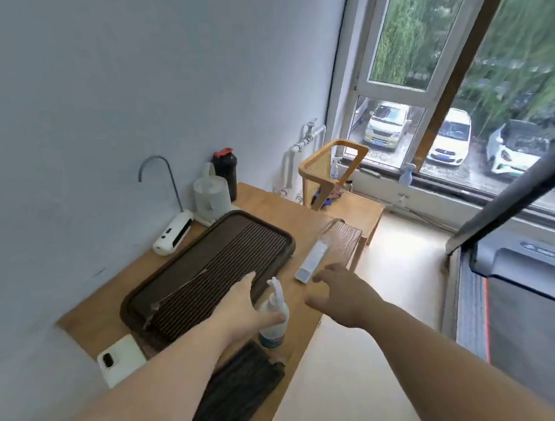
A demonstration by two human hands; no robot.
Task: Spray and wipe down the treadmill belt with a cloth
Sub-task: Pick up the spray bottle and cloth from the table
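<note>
A small clear spray bottle (275, 312) with a white trigger head stands upright near the front edge of the wooden table (262, 204). My left hand (243, 306) is at the bottle, fingers straight on its left side and thumb across its front. My right hand (332, 290) hovers just right of the bottle with loosely curled fingers, holding nothing. A dark folded cloth (236, 390) lies on the table right below the bottle. The treadmill (537, 323), with a dark belt and a red stripe, stands on the floor at the right.
A dark slatted tea tray (208, 267) fills the table's middle. Behind it are a white kettle (211, 195), a black shaker bottle (225, 168) and a water dispenser (173, 235). A white remote (312, 262), a phone (120, 359), a wooden chair (332, 173) and windowsill spray bottles (406, 173) are nearby.
</note>
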